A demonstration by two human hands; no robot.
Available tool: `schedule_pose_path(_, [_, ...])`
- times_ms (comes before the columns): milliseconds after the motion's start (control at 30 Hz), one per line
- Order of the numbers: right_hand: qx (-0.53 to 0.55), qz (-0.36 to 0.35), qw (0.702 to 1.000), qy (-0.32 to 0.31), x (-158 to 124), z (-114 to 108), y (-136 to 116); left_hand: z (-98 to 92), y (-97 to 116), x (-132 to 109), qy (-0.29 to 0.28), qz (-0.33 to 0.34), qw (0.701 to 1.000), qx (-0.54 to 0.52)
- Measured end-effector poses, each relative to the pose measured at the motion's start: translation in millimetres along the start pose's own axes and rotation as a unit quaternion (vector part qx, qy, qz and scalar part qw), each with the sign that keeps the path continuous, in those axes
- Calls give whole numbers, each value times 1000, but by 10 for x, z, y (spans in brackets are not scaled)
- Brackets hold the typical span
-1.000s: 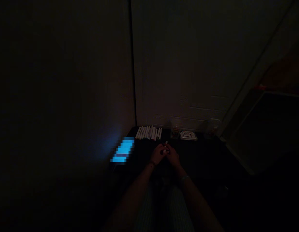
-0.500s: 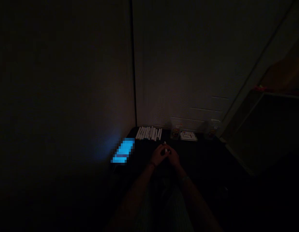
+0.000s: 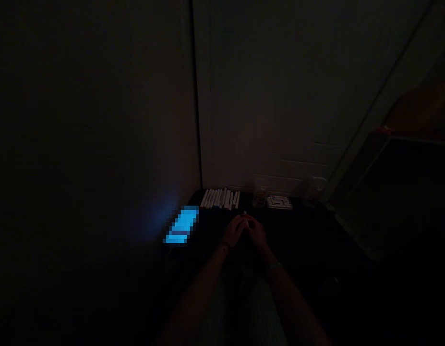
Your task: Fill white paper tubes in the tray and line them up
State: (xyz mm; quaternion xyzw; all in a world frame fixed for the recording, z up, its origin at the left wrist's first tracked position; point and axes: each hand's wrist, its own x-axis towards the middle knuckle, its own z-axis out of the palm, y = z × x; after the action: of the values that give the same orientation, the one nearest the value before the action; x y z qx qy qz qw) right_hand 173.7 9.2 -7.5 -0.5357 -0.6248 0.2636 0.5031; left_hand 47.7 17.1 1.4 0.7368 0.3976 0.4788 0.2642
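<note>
The scene is very dark. My left hand [image 3: 234, 231] and my right hand [image 3: 257, 234] meet over a dark surface [image 3: 297, 230], fingers closed together around a small white stick-like object [image 3: 246, 222] whose tip shows between them. Behind the hands, several white sticks [image 3: 221, 198] lie side by side in a row by the wall. What the small object is cannot be made out.
A glowing blue screen [image 3: 182, 225] lies left of my hands. A small flat box with print [image 3: 279, 202] and two small clear containers [image 3: 260, 196] [image 3: 313, 194] stand by the back wall. A dark bulky shape [image 3: 398, 192] fills the right.
My hands stay joined on the small white object with only slight finger shifts; the view has drifted a little.
</note>
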Motion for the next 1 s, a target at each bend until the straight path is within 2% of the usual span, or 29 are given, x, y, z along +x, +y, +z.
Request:
schedule_pose_path(367, [-5,5,1000,-2,-33,-48,-74,3,39,22,-6,-4,1000,0])
schedule_pose_path(533, [-10,-1,1000,-1,-35,-34,-56,24,-40,30,-8,6,1000,6])
schedule_pose_path(733, [-10,-16,1000,8,-40,-22,-42,69,-154,41,-5,-28,999,28])
schedule_pose_path(1000, [-5,-5,1000,10,-54,-31,-95,70,-160,45,-4,9,1000,27])
